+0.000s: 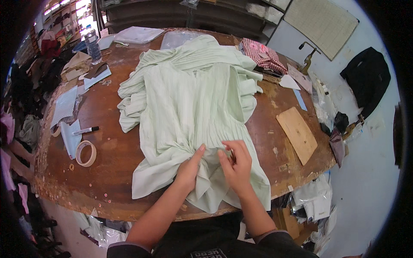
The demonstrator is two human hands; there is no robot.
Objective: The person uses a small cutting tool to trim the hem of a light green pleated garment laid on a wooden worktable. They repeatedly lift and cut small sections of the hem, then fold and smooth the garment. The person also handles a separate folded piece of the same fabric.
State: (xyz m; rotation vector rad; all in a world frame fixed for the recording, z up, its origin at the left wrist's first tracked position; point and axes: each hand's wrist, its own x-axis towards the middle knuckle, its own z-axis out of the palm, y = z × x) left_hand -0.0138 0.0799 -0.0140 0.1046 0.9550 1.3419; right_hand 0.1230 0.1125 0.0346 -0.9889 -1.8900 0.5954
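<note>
While the green top (pixel 189 112) runs lengthwise away, I've got left hand (pixel 188 171) pinching its waist, right hand (pixel 238 168) over its right half, can't tell that grip.

A pale mint-green sleeveless garment of pleated fabric (pixel 193 107) lay spread on a worn brown wooden table (pixel 114 150), overlapping a bunched pale green pleated cloth (pixel 211 50) behind it. The person's left hand (pixel 188 171) gripped the gathered fabric low at the middle. Just beside it, the right hand (pixel 238 168) had curled fingers at the fabric, with something small and dark, too small to identify, against them. To the left sat a beige ring-shaped tape roll (pixel 88 164) and a black-and-white cylindrical marker (pixel 86 130); to the right, a flat tan rectangular board (pixel 297 135).
</note>
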